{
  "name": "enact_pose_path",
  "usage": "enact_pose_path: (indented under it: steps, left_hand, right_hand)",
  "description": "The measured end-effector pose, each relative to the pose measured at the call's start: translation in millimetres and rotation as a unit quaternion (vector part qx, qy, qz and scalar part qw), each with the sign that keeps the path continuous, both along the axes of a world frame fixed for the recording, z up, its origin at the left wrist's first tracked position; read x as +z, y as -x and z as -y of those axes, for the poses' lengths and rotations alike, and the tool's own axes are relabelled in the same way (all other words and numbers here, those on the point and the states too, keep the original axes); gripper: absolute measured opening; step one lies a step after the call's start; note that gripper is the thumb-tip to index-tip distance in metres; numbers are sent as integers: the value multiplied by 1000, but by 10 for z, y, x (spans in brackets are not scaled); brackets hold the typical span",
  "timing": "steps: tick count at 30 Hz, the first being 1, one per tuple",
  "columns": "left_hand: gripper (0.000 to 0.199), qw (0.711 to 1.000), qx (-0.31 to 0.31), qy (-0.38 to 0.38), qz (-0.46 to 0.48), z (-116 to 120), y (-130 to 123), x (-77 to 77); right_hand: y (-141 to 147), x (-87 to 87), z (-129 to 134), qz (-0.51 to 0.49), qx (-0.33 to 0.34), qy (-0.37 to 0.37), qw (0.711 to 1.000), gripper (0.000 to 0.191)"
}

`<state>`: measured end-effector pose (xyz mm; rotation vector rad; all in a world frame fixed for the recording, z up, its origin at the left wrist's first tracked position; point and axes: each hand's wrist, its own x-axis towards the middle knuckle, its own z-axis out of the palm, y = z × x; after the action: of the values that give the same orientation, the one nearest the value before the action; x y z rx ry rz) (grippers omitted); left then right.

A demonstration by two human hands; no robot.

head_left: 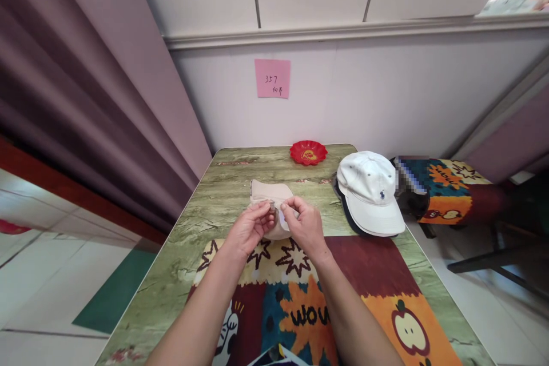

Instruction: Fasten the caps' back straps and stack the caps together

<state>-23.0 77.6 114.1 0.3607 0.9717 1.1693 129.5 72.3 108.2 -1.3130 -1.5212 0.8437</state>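
Observation:
A beige cap (271,190) lies on the table beyond the patterned mat, its brim pointing away from me. At the near side of the cap, my left hand (252,227) is closed in a pinch on a small metallic-looking piece at the cap's back strap. Close beside it, my right hand (306,227) pinches the strap or back edge of the same cap between thumb and fingers. Part of the cap is hidden behind both hands. To the right, a white cap (369,191) with a small dark logo rests on top of darker caps.
A red scalloped dish (308,152) stands near the table's back edge. The colourful mat (369,269) covers the near part of the wood-patterned table (171,291). A pink note (273,78) is on the wall, and a patterned bench (450,206) stands at right.

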Motion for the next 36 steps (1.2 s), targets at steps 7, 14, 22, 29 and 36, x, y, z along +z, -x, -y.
enact_pose_path:
  steps: [7,14,22,29,36]
  left_hand:
    - [11,1000,0,-21,-21,19,1,25]
    - [18,995,8,-55,-83,41,-7,50]
    - [33,980,-11,-104,-167,71,9,99]
    - [35,978,-47,-94,-178,73,23,123]
    - [34,972,-58,-103,-203,76,18,151]
  right_hand:
    - [-24,21,-5,5,-1,8,1000,23]
    - [-74,36,-12,22,25,16,999,23]
    - [-153,45,-30,26,64,-8,998,23]
    - [-246,17,-86,26,97,-5,995,19]
    - [-249,37,-83,25,101,-12,995,18]
